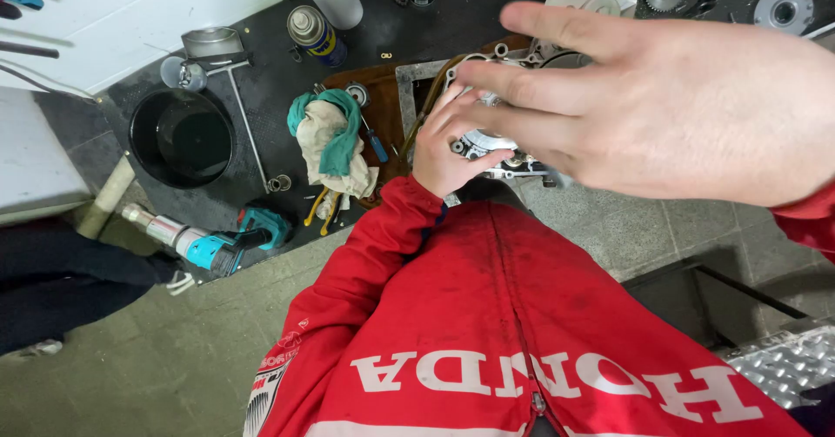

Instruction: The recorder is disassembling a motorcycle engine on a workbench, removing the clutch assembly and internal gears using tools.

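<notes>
The left hand (444, 154) rests its spread fingers on the metal engine casing (487, 146), pressing rather than gripping. The right hand (661, 106) hovers close to the camera above it, released, fingers loosely extended, holding nothing. The casing sits on a dark mat (261, 98) on the floor, just ahead of the red overalls (487, 315). Nearby lie a rag bundle (335, 141), 1 spray can (315, 35), a black bowl (181, 137) and a teal power tool (217, 246). With only fingertip contact, the casing could slip or tilt.
</notes>
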